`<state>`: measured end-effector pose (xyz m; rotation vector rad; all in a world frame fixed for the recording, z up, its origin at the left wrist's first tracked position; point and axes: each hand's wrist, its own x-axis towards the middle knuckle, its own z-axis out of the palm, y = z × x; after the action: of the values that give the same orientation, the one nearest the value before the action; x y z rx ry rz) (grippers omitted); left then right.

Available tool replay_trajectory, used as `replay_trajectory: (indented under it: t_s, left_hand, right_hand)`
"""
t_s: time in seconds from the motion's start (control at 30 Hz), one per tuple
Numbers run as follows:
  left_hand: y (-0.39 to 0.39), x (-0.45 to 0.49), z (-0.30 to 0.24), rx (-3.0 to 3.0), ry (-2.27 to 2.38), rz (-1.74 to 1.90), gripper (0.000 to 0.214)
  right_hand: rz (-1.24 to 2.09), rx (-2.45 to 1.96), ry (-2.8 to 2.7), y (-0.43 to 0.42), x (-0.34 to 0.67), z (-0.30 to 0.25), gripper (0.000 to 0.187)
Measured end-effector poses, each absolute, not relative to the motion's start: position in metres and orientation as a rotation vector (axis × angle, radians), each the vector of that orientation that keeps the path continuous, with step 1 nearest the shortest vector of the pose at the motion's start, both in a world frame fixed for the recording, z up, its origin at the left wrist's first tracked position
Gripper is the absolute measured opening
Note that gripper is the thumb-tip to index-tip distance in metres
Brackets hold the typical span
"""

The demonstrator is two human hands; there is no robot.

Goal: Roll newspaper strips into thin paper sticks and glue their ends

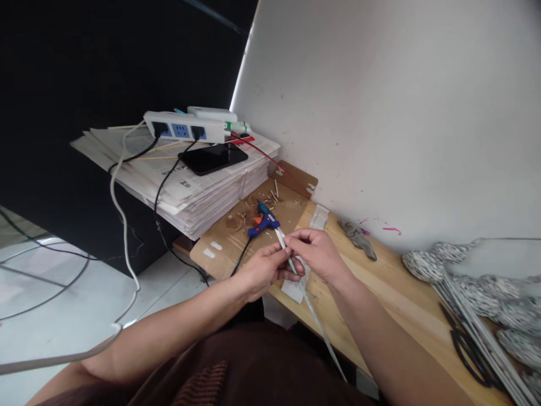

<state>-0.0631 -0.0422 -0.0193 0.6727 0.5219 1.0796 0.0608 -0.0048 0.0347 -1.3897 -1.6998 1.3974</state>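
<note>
Both my hands hold a thin rolled paper stick (315, 316) over the near edge of a wooden table (393, 293). My left hand (264, 270) grips it from below near its upper end. My right hand (316, 254) pinches the same end with its fingertips. The stick runs down and to the right toward my lap. A blue glue gun (264, 221) lies just beyond my hands on a sheet of cardboard (228, 237), its black cord trailing off the table.
A stack of newspapers (190, 180) at the left carries a white power strip (183, 127) and a black phone (212, 158). Black scissors (467, 344) and several rolled paper sticks with woven ends (473, 282) lie at the right. A white wall (401, 113) stands behind.
</note>
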Motion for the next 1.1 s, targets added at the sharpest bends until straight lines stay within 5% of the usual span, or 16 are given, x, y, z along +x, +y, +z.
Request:
replay_trajectory:
  t_s: [0.27,0.6,0.73,0.93,1.1]
  left_hand:
    - [-0.049,-0.072,-0.032,0.5,0.664,1.271,0.03]
    - [-0.053,-0.096,-0.023,0.42,0.731,1.287,0.023]
    - [-0.057,-0.106,-0.026,0.448,0.724,1.275,0.024]
    - [-0.062,-0.118,-0.027,0.424,0.723,1.296,0.022]
    - [-0.061,-0.126,-0.024,0.372,0.724,1.302,0.019]
  right_hand:
    - [0.681,-1.469,-1.983,-0.009,0.047,0.028,0.013]
    - [1.446,-1.378,-1.611,0.024,0.043,0.011,0.028]
    - [1.402,-1.386,-1.839,0.046,0.024,-0.015,0.038]
    - [0.781,-1.457,-2.216,0.059,-0.009,-0.028,0.034]
    - [0.845,-1.53,-1.941,0.05,-0.01,-0.029,0.03]
